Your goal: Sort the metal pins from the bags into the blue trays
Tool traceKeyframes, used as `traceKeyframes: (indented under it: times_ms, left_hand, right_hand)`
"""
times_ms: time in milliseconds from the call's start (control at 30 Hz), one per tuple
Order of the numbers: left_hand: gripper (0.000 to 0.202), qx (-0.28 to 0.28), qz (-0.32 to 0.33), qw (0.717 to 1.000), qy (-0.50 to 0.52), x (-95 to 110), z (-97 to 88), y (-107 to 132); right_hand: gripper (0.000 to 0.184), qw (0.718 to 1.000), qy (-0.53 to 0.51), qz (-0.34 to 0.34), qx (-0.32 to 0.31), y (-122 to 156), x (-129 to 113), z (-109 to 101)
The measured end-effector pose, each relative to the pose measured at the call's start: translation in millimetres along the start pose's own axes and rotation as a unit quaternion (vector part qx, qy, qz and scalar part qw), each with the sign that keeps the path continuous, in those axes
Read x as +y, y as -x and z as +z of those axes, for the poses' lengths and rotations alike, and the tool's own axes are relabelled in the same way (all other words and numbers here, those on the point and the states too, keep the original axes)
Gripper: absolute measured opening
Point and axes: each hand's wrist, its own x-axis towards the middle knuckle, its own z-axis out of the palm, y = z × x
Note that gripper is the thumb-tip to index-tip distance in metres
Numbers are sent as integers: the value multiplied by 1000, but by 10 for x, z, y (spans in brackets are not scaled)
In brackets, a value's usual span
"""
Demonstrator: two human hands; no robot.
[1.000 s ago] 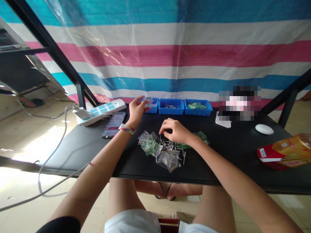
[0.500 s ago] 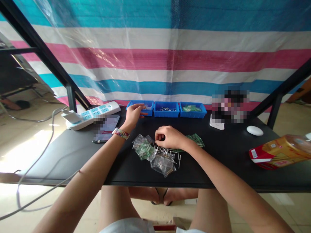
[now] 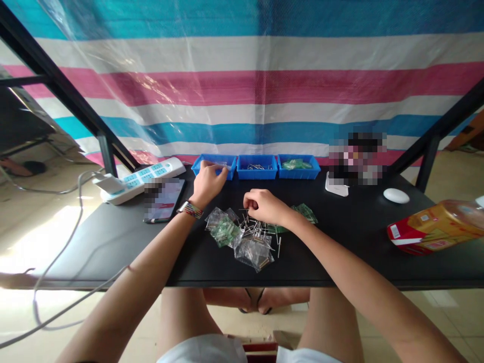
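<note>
My left hand [image 3: 209, 182] reaches to the leftmost of three blue bins [image 3: 214, 166] at the back of the black table [image 3: 351, 237]; its fingers curl at the bin's front rim around something small I cannot make out. My right hand [image 3: 261, 204] is closed in a pinch over a heap of small metal pins [image 3: 257, 231], with thin pins sticking up from the fingers. Clear plastic bags [image 3: 254, 250] of parts and a bag with green pieces [image 3: 224, 231] lie just in front of both hands.
The middle bin [image 3: 257, 167] holds metal parts and the right bin [image 3: 298, 167] green pieces. A white power strip [image 3: 139, 179] and a phone [image 3: 163, 199] lie left. A white puck [image 3: 396, 195] and a red-yellow package [image 3: 434, 228] lie right. Black frame posts flank the table.
My left hand has moved forward so its fingers reach the left bin's rim. My right hand has stayed over the pin heap, lifting a few pins slightly. The camera shifted a little.
</note>
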Motion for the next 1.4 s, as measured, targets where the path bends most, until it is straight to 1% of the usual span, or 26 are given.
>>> traceKeyframes:
  times_ms: [100,167,233,333,400,500,600,700,767,800,900,967,1067,1167,1233,1400]
  left_hand:
    - [41,-9,-2,1000,-17,59,-16,30]
    - [39,-6,3,1000,-16,79,-8,35]
    - [32,-1,14,1000,7,79,13,23]
    - [22,5,17,997,75,55,58,-14]
    - [20,4,2,992,123,35,89,-38]
    - [19,-12,-10,982,187,11,135,-60]
    - [20,-19,-10,973,228,13,159,-58]
    - [18,-19,-10,959,281,64,126,-39]
    - [18,-39,4,949,311,123,73,-20]
    - [21,-61,16,947,315,156,43,-9]
    - [46,-157,55,943,287,247,-23,24]
    - [56,-208,72,936,275,288,-32,46]
    - [54,-252,75,920,292,317,-10,71]
    - [50,-267,65,907,319,327,11,83]
    - [48,-267,58,902,334,333,12,88]
    - [41,-247,50,900,355,356,12,98]
  right_hand:
    - [22,1000,-2,9,-1,-7,28,-9]
    - [18,1000,20,14,-5,-3,30,-34]
    - [17,999,43,20,-7,2,30,-64]
    - [17,998,51,22,-5,-4,59,-101]
    - [16,999,29,26,5,-22,101,-112]
    - [15,997,-38,54,40,-62,168,-113]
    - [11,988,-102,76,86,-99,210,-108]
    - [3,974,-155,93,139,-125,238,-106]
    - [7,957,-208,110,169,-139,258,-104]
    - [10,947,-238,119,179,-146,267,-103]
    - [19,923,-301,125,205,-166,278,-108]
    - [21,918,-313,111,216,-179,272,-118]
    - [21,918,-315,90,225,-189,256,-135]
    - [20,914,-322,88,233,-186,246,-147]
    - [22,904,-341,100,237,-176,239,-154]
    - [31,862,-420,166,231,-148,203,-189]
